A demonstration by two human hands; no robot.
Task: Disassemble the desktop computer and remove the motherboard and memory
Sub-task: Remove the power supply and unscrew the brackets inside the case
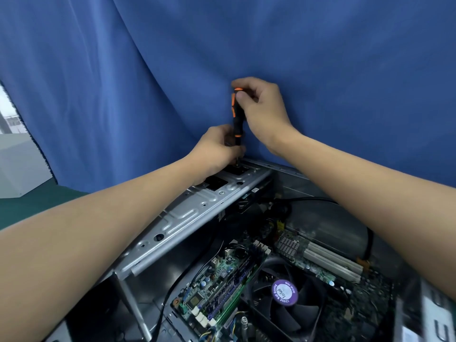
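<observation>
The open desktop case (197,208) lies below me, its grey metal rail running from lower left to the far middle. My right hand (261,107) grips the top of a black and orange screwdriver (237,117), which stands upright with its tip on the far end of the rail. My left hand (217,149) holds the shaft low down near the tip. Inside the case lies the green motherboard (217,275) with memory sticks (237,290) in their slots and a black CPU fan (291,299) with a purple label.
A blue cloth (222,45) hangs right behind the case. Black cables (369,243) loop over the board at the right and left. White expansion slots (333,265) sit at the right of the board. A green table surface (29,206) shows at the left.
</observation>
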